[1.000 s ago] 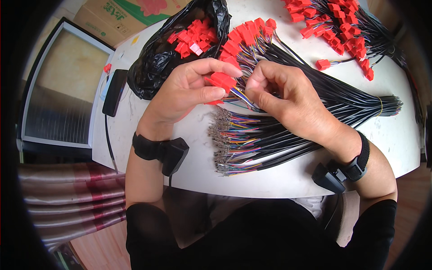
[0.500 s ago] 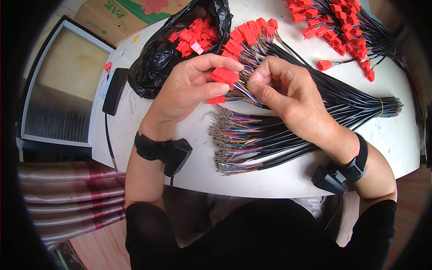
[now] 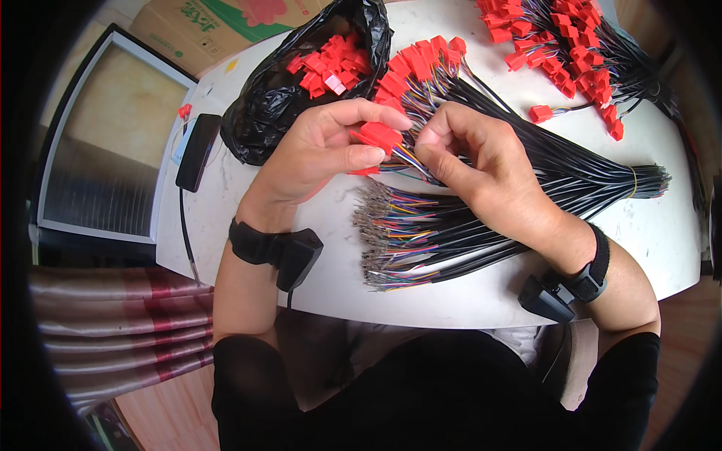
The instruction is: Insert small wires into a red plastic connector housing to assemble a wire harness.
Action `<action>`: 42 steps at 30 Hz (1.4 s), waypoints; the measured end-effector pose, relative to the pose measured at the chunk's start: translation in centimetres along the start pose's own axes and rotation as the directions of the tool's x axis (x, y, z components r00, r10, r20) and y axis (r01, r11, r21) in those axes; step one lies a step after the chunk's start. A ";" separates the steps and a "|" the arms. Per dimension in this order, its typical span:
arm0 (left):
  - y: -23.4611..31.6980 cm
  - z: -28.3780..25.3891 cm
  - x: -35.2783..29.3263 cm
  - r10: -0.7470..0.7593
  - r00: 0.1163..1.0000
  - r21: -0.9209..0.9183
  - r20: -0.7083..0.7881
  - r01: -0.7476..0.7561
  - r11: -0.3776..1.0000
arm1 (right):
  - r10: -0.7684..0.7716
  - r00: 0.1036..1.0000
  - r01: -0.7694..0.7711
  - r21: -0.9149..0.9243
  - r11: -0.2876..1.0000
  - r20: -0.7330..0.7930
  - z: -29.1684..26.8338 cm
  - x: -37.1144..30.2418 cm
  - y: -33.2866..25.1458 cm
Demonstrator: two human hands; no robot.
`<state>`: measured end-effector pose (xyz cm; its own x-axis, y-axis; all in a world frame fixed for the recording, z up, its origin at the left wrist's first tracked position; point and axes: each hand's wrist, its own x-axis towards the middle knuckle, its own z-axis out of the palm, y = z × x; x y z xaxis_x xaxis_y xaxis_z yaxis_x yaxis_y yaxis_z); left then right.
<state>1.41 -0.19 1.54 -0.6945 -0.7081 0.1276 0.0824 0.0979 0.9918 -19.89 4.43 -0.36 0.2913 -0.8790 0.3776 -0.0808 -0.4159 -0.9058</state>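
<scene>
Between the thumb and fingers of my left hand is a red plastic connector housing. Several thin coloured wires run from its right end toward my right hand. That hand's thumb and forefinger are pinched at these wires; their tips partly hide what they grip. Below lies a fan of black cables with bare metal terminals on their coloured wire ends. Behind my hands, other cables of the bundle carry red connectors. A tie gathers the bundle at the right.
A black plastic bag of loose red housings stands at the back left. Another bundle with red connectors lies at the far right. A phone with a cable rests near the white table's left edge. A cardboard box stands behind.
My right fingertips have shifted slightly left, closer to the red connector housing. My left hand keeps its hold, with the housing turned slightly. The whole view has moved a little.
</scene>
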 end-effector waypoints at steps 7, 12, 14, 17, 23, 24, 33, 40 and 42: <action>0.2 0.5 0.0 -0.075 0.997 -0.020 0.010 0.075 0.997 | 0.130 0.991 -0.131 0.161 0.978 0.019 0.4 -0.2 0.3; -0.4 0.7 0.1 -0.052 0.998 -0.011 -0.022 0.052 0.999 | 0.157 0.988 -0.155 0.138 0.978 -0.004 0.4 -0.2 0.0; -0.4 1.0 0.2 -0.030 0.999 0.024 -0.026 0.031 0.999 | 0.161 0.987 -0.159 0.104 0.982 -0.013 0.3 -0.1 0.1; -0.1 1.5 0.3 -0.003 0.998 0.100 -0.057 0.008 0.995 | 0.247 0.969 -0.241 0.205 0.949 -0.002 0.2 0.2 0.3; -0.1 1.0 0.5 -0.084 0.994 -0.026 -0.068 0.083 0.996 | 0.242 0.970 -0.239 0.281 0.930 0.026 -0.1 0.6 1.7; -0.2 1.0 0.5 -0.070 0.995 -0.063 -0.075 0.065 0.996 | 0.244 0.969 -0.242 0.282 0.928 0.027 -0.1 0.7 1.7; -1.2 1.4 0.8 0.027 0.987 -0.016 -0.156 -0.029 0.999 | 0.351 0.930 -0.365 0.394 0.844 0.111 -0.2 0.8 1.4; -1.5 2.0 0.7 0.166 0.968 0.197 -0.186 -0.129 0.972 | 0.331 0.926 -0.376 0.543 0.750 0.184 -0.2 1.0 1.6; -1.2 1.9 0.7 0.157 0.970 0.214 -0.185 -0.116 0.970 | 0.362 0.915 -0.399 0.532 0.747 0.178 -0.4 1.0 1.4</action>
<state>-0.55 0.48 0.46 -0.5287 -0.8010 0.2809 0.0072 0.3267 0.9451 -20.06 2.89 -1.15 0.4066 -0.9134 -0.0167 0.3302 0.1640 -0.9296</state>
